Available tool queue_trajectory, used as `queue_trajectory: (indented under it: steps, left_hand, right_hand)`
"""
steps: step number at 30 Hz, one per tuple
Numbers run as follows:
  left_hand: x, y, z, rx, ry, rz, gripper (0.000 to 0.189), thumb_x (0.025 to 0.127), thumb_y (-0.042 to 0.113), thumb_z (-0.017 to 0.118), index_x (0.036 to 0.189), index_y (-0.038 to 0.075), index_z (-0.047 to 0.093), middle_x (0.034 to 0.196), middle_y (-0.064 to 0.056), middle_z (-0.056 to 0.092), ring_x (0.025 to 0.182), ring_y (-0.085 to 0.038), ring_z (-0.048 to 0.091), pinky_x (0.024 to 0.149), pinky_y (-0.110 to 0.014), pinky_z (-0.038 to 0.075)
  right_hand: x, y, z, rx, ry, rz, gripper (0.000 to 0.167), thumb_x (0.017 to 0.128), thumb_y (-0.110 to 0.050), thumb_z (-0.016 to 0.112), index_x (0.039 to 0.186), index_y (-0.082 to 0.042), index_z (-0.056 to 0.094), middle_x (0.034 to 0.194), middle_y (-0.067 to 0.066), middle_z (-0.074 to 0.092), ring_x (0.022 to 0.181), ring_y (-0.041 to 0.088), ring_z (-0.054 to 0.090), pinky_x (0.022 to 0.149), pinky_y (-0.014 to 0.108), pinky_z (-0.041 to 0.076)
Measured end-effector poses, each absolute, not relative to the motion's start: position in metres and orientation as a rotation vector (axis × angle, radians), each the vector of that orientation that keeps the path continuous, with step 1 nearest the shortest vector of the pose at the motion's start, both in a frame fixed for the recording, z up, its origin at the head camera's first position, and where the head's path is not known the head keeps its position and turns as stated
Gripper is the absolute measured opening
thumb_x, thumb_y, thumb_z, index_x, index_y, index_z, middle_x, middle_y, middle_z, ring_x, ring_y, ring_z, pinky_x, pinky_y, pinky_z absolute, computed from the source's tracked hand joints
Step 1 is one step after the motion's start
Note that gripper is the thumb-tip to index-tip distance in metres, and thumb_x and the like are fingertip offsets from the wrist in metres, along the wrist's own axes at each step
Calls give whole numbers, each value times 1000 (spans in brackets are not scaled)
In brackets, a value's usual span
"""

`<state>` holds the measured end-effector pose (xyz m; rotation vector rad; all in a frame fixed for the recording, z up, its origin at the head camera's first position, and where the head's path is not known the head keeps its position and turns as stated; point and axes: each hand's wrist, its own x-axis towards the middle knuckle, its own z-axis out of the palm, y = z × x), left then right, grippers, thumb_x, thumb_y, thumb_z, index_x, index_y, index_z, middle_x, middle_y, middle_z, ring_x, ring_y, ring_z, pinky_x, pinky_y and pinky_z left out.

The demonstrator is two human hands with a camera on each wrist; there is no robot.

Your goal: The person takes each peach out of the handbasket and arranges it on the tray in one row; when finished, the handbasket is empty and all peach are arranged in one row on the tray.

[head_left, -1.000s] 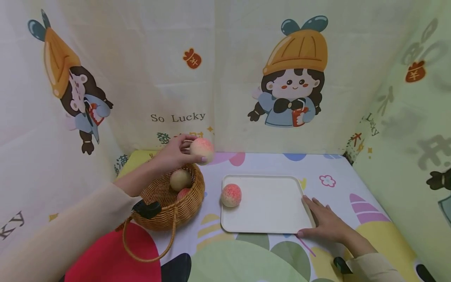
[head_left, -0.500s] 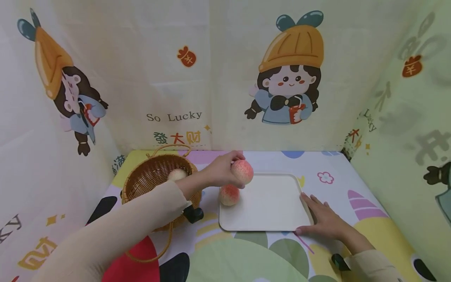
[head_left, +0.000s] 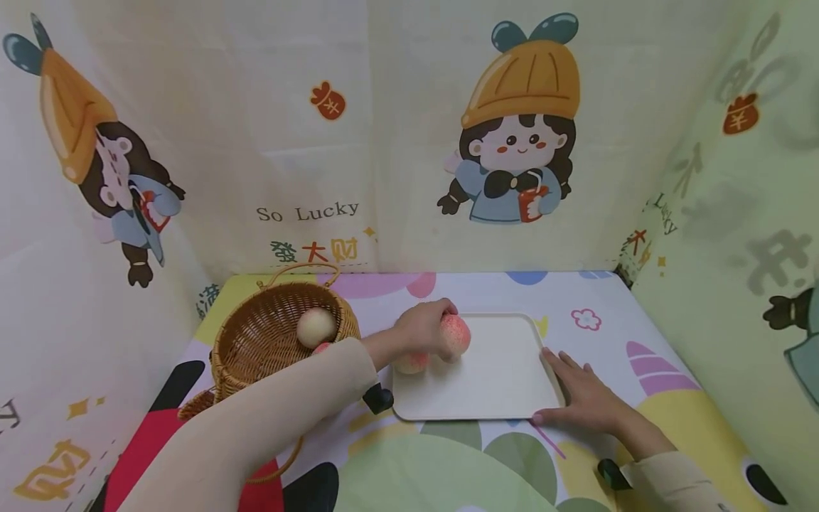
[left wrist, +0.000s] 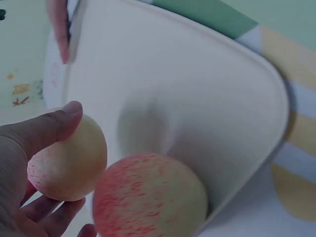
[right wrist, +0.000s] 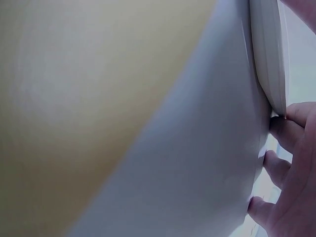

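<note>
A pink-and-cream peach (head_left: 456, 336) is gripped between the thumb and fingers of my left hand (head_left: 420, 328), over the left part of a white rectangular tray (head_left: 493, 384). In the left wrist view the held peach (left wrist: 74, 160) hangs just above the tray, with a shadow beneath. Another peach (left wrist: 150, 197) lies at the tray's left edge, partly hidden by my hand in the head view. My right hand (head_left: 585, 395) rests at the tray's right edge, fingers spread and touching its rim; the right wrist view shows the fingers (right wrist: 279, 170) beside the rim.
To the left stands a wicker basket (head_left: 256, 341), tilted toward me, holding a pale peach (head_left: 316, 327) and part of a pinkish one. My left sleeve (head_left: 275, 419) crosses in front of it. Printed cloth walls (head_left: 409, 142) enclose the table's back and sides.
My left hand has carried the peach from above the basket rightward and down over the tray. The right hand stays at the tray's edge. The head view has shifted slightly.
</note>
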<state>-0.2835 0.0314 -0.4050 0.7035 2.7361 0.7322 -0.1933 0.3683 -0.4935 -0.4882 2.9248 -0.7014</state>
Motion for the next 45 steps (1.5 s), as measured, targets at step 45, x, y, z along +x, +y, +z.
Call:
queue_trajectory:
  steps: [45]
  left_hand:
    - [-275,-87,-325,609,2725,1311,24,96,28,71,114,13,71,108,-1,70,100,-20,64,85,-38,52]
  right_hand:
    - [-195,368,-496,-472,2908,-718,119,72,-61,82,158,-1,28,160,24,30,146,52,18,110,73,10]
